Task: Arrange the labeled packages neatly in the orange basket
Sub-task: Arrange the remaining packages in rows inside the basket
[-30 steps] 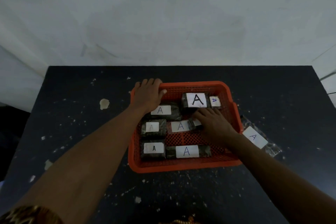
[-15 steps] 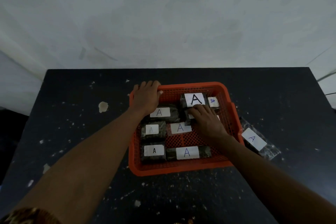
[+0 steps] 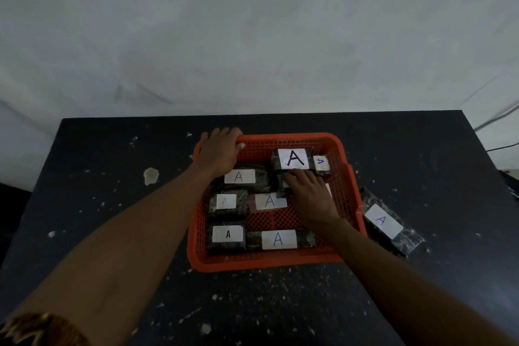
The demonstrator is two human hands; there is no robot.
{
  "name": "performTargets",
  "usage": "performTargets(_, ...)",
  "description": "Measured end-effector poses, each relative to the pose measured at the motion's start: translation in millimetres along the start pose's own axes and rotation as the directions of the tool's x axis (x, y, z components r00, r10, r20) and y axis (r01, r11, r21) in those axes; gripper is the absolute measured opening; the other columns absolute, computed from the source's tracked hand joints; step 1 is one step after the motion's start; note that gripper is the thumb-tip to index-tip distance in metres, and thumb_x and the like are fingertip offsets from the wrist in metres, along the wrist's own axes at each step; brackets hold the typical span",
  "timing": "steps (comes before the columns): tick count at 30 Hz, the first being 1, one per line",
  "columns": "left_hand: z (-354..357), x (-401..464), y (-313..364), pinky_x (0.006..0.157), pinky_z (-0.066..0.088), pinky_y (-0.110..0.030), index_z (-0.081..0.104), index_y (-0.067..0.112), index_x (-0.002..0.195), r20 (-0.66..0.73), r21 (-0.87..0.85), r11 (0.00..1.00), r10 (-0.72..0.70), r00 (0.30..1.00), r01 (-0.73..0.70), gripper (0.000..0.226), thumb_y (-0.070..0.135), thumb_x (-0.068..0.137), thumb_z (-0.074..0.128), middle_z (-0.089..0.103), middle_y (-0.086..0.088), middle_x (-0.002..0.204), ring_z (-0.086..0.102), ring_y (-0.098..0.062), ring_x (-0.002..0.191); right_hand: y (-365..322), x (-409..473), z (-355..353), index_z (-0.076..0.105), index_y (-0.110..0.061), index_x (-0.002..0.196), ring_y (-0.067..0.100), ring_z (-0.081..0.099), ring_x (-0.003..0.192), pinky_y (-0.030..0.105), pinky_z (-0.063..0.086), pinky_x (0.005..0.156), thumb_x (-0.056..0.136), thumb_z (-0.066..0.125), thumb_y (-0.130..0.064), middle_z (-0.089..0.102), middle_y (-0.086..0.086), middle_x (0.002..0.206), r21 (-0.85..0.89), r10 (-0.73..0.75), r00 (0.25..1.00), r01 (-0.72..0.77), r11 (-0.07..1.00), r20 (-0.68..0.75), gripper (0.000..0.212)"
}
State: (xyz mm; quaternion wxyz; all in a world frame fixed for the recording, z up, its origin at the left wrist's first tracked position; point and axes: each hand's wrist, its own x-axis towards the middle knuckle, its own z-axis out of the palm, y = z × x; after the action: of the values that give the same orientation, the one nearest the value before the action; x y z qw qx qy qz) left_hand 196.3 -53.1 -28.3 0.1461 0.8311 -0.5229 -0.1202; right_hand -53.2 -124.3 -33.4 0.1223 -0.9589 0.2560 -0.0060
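The orange basket (image 3: 280,261) sits in the middle of the dark table and holds several dark packages with white "A" labels. My left hand (image 3: 222,149) grips the basket's far left rim. My right hand (image 3: 311,196) is inside the basket, fingers closed on a small dark package (image 3: 282,187) just below the big-lettered package (image 3: 293,159). A small package (image 3: 321,163) lies at the far right corner. Others lie at the left (image 3: 240,177), (image 3: 226,202), (image 3: 227,234) and front (image 3: 279,239). One labeled package (image 3: 383,220) lies on the table outside, right of the basket.
The black table (image 3: 112,205) is flecked with pale paint spots, one larger blob (image 3: 151,175) left of the basket. A grey wall rises behind the far edge. A cable (image 3: 502,146) runs at the far right.
My right hand has slid the small package from the basket's middle toward the far side, up against the big-lettered package. My left hand stays on the rim.
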Motion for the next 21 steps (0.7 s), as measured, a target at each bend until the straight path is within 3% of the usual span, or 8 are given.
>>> performTargets(4, -2, 1, 2, 0.1, 0.028, -0.045, 0.049, 0.028, 0.111, 0.004, -0.012, 1.0, -0.015, 1.0, 0.015, 0.018, 0.039, 0.097, 0.047, 0.058, 0.001, 0.112, 0.049, -0.023, 0.11, 0, 1, 1, 0.048, -0.014, 0.135, 0.031, 0.044, 0.126, 0.047, 0.038, 0.102, 0.086, 0.06, -0.014, 0.05, 0.009, 0.136, -0.003, 0.017, 1.0, -0.017, 1.0, 0.0, 0.05)
performTargets(6, -4, -1, 3, 0.105, 0.026, -0.046, 0.049, 0.027, 0.121, 0.012, -0.023, 1.0, -0.015, 1.0, 0.015, 0.028, 0.04, 0.096, 0.05, 0.058, -0.002, 0.121, 0.047, -0.025, 0.118, 0, 1, 1, 0.045, -0.015, 0.137, 0.029, 0.04, 0.13, 0.046, 0.034, 0.107, 0.087, 0.059, -0.016, 0.048, 0.008, 0.138, 0.004, 0.009, 1.0, -0.009, 1.0, 0.008, 0.052)
performTargets(9, -6, -10, 7, 0.117, 0.011, -0.05, 0.04, 0.022, 0.139, 0.008, -0.044, 0.999, -0.012, 1.0, 0.012, 0.049, 0.034, 0.094, 0.054, 0.046, -0.01, 0.142, 0.029, -0.028, 0.139, -1, -3, -4, 0.047, -0.018, 0.134, 0.025, 0.037, 0.131, 0.044, 0.026, 0.111, 0.086, 0.059, -0.02, 0.048, 0.005, 0.136, 0.014, -0.02, 0.999, 0.02, 1.0, -0.027, 0.05)
performTargets(11, -6, -20, 15, 0.118, 0.006, -0.051, 0.038, 0.019, 0.142, -0.043, -0.04, 0.999, 0.008, 0.999, -0.009, 0.055, 0.03, 0.092, 0.057, 0.039, -0.011, 0.147, 0.021, -0.029, 0.143, 0, -10, -11, 0.048, -0.019, 0.132, 0.023, 0.036, 0.132, 0.042, 0.022, 0.112, 0.084, 0.059, -0.022, 0.05, 0.004, 0.135, 0.02, -0.02, 0.995, 0.022, 1.0, -0.096, 0.049)
performTargets(16, 0, -51, 56, 0.104, 0.033, -0.043, 0.051, 0.022, 0.124, -0.181, -0.092, 0.988, 0.108, 0.977, -0.127, 0.034, 0.03, 0.091, 0.057, 0.046, -0.004, 0.128, 0.038, -0.023, 0.124, 18, -39, -30, 0.058, -0.018, 0.116, 0.021, 0.044, 0.12, 0.032, 0.026, 0.103, 0.087, 0.057, -0.019, 0.057, 0.003, 0.121, 0.217, 0.171, 0.929, -0.102, 0.971, -0.328, 0.029)
performTargets(21, 24, -88, 118, 0.077, 0.045, -0.032, 0.061, 0.018, 0.099, -0.15, -0.156, 0.928, 0.317, 0.937, -0.338, 0.016, 0.031, 0.095, 0.053, 0.052, 0.002, 0.098, 0.046, -0.009, 0.088, 44, -76, -39, 0.06, -0.017, 0.1, 0.019, 0.046, 0.107, 0.033, 0.037, 0.088, 0.088, 0.059, -0.024, 0.059, 0.001, 0.104, 0.389, 0.442, 0.796, -0.285, 0.876, -0.414, 0.014)
